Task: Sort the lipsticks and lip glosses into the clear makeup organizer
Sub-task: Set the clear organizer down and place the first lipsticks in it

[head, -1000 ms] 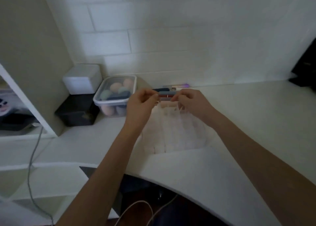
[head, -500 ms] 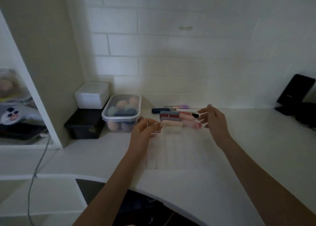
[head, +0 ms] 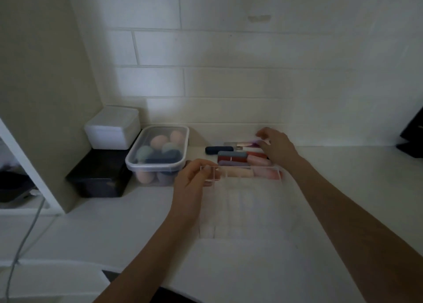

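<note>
A clear makeup organizer (head: 242, 202) with several narrow compartments stands on the white counter in front of me. My left hand (head: 194, 181) pinches its far left corner. Behind it lies a pile of lipsticks and lip glosses (head: 238, 163) in red, pink, blue-grey and peach, with a dark blue tube (head: 215, 150) at the left. My right hand (head: 274, 147) hovers over the right end of the pile, fingers spread and curled above a purple-tinted gloss (head: 248, 144) by the wall. I cannot see anything held in it.
A lidded clear tub of makeup sponges (head: 158, 153) sits left of the pile. Further left a white box (head: 112, 128) rests on a black box (head: 98, 176) against a shelf panel. A black object (head: 412, 140) stands at the far right. A grey cable (head: 27, 234) hangs at left.
My right hand left the organizer's rim and moved back and right over the tubes by the wall. My left hand stayed on the organizer's left corner. My head tilted up.
</note>
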A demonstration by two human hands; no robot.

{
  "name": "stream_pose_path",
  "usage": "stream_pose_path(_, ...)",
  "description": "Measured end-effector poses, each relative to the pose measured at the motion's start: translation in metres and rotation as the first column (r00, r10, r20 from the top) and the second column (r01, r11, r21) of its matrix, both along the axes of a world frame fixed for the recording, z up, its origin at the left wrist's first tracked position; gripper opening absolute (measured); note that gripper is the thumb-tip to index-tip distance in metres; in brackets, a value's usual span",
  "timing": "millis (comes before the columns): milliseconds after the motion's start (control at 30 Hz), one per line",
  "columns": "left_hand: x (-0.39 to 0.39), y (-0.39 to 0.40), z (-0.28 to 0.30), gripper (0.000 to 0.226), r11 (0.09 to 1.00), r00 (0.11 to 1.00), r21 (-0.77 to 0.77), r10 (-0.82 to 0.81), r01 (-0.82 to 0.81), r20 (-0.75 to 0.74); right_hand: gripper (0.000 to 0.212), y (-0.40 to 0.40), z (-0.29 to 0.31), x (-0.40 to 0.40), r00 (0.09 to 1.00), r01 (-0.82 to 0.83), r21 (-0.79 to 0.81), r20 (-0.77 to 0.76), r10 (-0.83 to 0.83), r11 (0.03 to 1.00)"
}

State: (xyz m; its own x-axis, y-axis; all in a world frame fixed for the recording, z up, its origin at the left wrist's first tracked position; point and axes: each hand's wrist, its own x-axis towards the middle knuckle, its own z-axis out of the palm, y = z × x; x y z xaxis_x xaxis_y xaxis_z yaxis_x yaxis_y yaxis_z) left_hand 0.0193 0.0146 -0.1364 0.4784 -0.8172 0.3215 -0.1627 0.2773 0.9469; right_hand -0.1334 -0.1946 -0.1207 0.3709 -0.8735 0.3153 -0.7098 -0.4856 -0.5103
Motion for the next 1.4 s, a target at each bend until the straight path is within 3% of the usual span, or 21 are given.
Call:
stream_pose_path(100,0.001,0.001,-0.002,0.021,0.999,1.0,-0.039,0.014,-0.013,0.022,0.015,-0.01,-0.002,0.006,0.981,0.067,0.037,-0.185,-0.059,0.997)
stream_pose_path(233,0.0,0.0,-0.003,0.022,0.998,0.999,-0.063,0.011,-0.008,0.044,0.018,-0.017,0.002,0.011,0.994,0.072,0.154,-0.089,-0.059,0.986)
stream_pose_path(467,0.001,0.0,-0.003,0.024,0.997,0.999,-0.068,-0.02,0.023,0.04,0.018,-0.015,0.006,0.022,0.995,0.099,0.15,-0.005,-0.1,0.984)
stream_pose_path(700,0.0,0.0,-0.001,0.019,0.997,0.999,-0.069,-0.039,0.04,0.013,0.028,-0.009,0.022,0.032,0.976,-0.026,0.204,-0.207,0.069,0.979)
stream_pose_path(867,0.001,0.0,-0.002,0.019,0.998,0.999,-0.058,-0.036,0.035,-0.014,0.029,-0.005,0.024,0.041,0.957,-0.018,0.201,-0.279,0.075,0.979)
stream_pose_path(933,0.001,0.0,-0.003,0.02,0.998,0.999,-0.049,-0.037,0.037,-0.005,0.024,0.0,0.025,0.042,0.982,-0.037,0.183,-0.176,0.07,0.982)
stream_pose_path(1000,0.002,-0.001,-0.004,0.022,0.999,0.999,-0.029,-0.04,0.04,0.008,0.011,0.008,0.032,0.039,0.996,-0.065,0.186,0.077,0.052,0.98)
stream_pose_path(1067,0.002,-0.002,-0.004,0.022,0.999,0.999,-0.018,-0.041,0.041,0.009,0.006,0.023,0.045,0.034,0.935,-0.126,0.21,0.353,0.045,0.969)
stream_pose_path(1167,0.003,-0.002,-0.004,0.021,0.999,0.999,-0.003,-0.037,0.037,0.029,0.01,0.056,0.06,0.026,0.776,-0.224,0.191,0.628,0.057,0.956)
stream_pose_path(1267,0.004,-0.002,-0.004,0.019,0.999,0.999,0.0,-0.032,0.032,0.015,0.007,0.086,0.065,0.021,0.622,-0.325,0.152,0.778,0.09,0.934)
stream_pose_path(1400,0.003,-0.001,-0.001,0.015,1.0,0.999,0.001,-0.024,0.024,-0.022,0.014,0.115,0.067,0.021,0.519,-0.473,0.147,0.843,0.14,0.868)
